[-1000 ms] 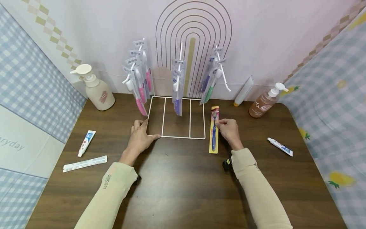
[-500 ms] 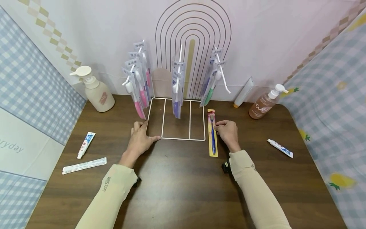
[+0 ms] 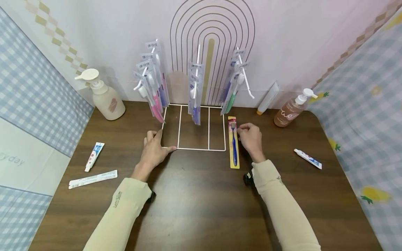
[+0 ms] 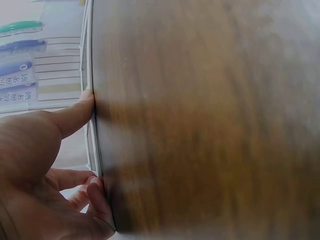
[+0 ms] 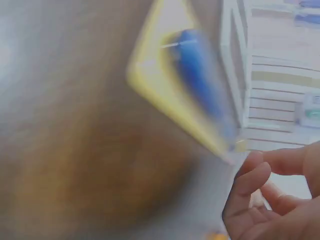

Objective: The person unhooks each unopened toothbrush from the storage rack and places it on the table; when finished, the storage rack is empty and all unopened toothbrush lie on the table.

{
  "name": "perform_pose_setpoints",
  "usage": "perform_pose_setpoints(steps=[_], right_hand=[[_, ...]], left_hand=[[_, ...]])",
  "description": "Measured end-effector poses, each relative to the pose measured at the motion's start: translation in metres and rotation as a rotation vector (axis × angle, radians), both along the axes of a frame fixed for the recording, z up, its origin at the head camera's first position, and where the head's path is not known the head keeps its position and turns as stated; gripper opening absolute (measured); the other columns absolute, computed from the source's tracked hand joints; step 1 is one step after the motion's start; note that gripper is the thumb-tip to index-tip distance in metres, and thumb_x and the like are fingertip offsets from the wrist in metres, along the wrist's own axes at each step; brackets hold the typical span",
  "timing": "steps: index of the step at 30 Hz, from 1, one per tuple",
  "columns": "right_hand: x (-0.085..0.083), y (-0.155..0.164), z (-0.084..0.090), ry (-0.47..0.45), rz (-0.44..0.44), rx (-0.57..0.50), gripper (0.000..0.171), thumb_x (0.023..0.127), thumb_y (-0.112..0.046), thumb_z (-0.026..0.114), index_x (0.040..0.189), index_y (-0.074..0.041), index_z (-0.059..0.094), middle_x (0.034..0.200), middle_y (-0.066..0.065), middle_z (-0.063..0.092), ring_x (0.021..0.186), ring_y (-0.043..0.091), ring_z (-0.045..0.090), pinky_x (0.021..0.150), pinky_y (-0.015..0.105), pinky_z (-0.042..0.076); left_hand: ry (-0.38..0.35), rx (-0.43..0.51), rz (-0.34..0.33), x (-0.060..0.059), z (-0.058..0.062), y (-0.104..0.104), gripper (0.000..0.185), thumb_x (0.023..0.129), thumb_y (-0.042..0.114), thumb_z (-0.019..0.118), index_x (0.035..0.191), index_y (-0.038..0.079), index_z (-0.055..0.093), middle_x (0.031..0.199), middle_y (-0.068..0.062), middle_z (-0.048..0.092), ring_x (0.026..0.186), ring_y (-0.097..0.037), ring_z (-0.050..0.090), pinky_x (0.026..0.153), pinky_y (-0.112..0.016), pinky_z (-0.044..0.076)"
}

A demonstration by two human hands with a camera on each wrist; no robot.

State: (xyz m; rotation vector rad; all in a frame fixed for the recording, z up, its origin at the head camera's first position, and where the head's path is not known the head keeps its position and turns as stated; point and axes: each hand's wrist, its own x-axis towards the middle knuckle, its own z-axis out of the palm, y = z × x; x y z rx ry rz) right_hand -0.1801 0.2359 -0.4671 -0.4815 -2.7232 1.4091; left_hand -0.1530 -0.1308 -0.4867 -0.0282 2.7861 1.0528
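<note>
Yellow-carded toothbrush (image 3: 233,143) maybe pinched at far end by right hand (image 3: 250,139), blurry; weak grip could drop it; left hand (image 3: 154,150) flat, pressing white wire rack (image 3: 193,149).

The right hand (image 5: 280,200) hovers with curled fingers (image 5: 250,175) just beside a blurred yellow-backed blue toothbrush pack (image 5: 187,95).

The head camera looks forward and down over the whole bench (image 3: 201,202) toward the back wall. The left wrist camera sits close at the white wire rack (image 4: 93,130) edge. The right wrist camera, blurred, sits close beside the yellow-carded toothbrush (image 5: 192,85); both items show in the head view.
</note>
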Motion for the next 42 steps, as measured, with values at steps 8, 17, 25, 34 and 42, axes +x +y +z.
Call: perform_pose_setpoints(steps=[8, 17, 25, 34, 42], right_hand=[[-0.021, -0.015, 0.051, 0.344, 0.152, -0.208, 0.047, 0.115, -0.018, 0.065, 0.157, 0.003, 0.063, 0.140, 0.030, 0.068, 0.071, -0.005, 0.063, 0.060, 0.015, 0.055], [-0.042, -0.036, 0.079, 0.392, 0.178, -0.384, 0.046, 0.110, -0.011, 0.065, 0.152, 0.008, 0.062, 0.137, 0.016, 0.063, 0.072, -0.001, 0.066, 0.060, 0.017, 0.054], [-0.043, -0.035, 0.083, 0.422, 0.157, -0.423, 0.004, 0.111, -0.004, 0.069, 0.108, -0.005, 0.067, 0.093, -0.006, 0.067, 0.067, 0.001, 0.064, 0.054, 0.019, 0.052], [-0.038, -0.025, 0.091, 0.440, 0.151, -0.468, 0.011, 0.112, 0.001, 0.067, 0.104, -0.005, 0.063, 0.087, -0.003, 0.070, 0.069, 0.003, 0.066, 0.054, 0.017, 0.051], [-0.031, -0.010, 0.084, 0.420, 0.129, -0.463, 0.016, 0.113, 0.000, 0.065, 0.102, -0.011, 0.063, 0.084, -0.007, 0.069, 0.066, 0.004, 0.063, 0.055, 0.018, 0.048]], left_hand=[[0.025, 0.036, 0.003, -0.003, -0.007, -0.001, 0.105, 0.098, 0.035, 0.092, 0.176, -0.005, 0.035, 0.163, -0.032, 0.038, 0.141, -0.055, 0.041, 0.120, -0.068, 0.047], [0.023, 0.016, -0.001, 0.000, -0.001, -0.008, 0.104, 0.099, 0.036, 0.090, 0.176, -0.006, 0.034, 0.163, -0.033, 0.037, 0.140, -0.055, 0.040, 0.118, -0.067, 0.047], [0.006, 0.027, -0.006, 0.001, 0.001, -0.003, 0.102, 0.101, 0.035, 0.088, 0.176, -0.006, 0.033, 0.164, -0.033, 0.035, 0.142, -0.055, 0.039, 0.120, -0.067, 0.047], [0.018, 0.059, -0.001, -0.001, -0.006, -0.001, 0.104, 0.100, 0.035, 0.089, 0.176, -0.007, 0.032, 0.165, -0.033, 0.034, 0.142, -0.056, 0.038, 0.120, -0.070, 0.046], [-0.003, 0.022, -0.005, 0.001, 0.000, 0.001, 0.103, 0.103, 0.034, 0.087, 0.177, -0.007, 0.029, 0.167, -0.033, 0.033, 0.144, -0.054, 0.037, 0.122, -0.068, 0.045]])
